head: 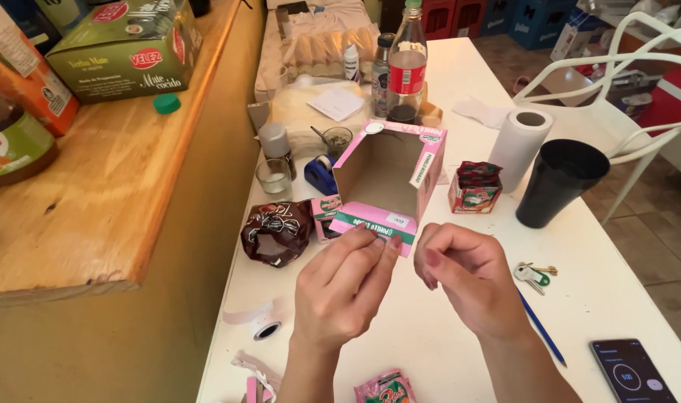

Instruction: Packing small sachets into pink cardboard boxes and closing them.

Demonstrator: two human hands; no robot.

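Pink cardboard box [389, 175] lay on its side on the white table [445, 328], open mouth twd the person, so flaps were w/in reach. Lower flap [374, 224] was pinched by left hand [344, 287], fingertips pressed together on its edge. Right hand [467, 276] was held just beside, fingers curled, pinching something too small to tell.

The pink box's [389, 179] near flap is partly hidden behind the left hand's fingertips [374, 242]; the phone [633, 369] is cut off by the bottom edge.
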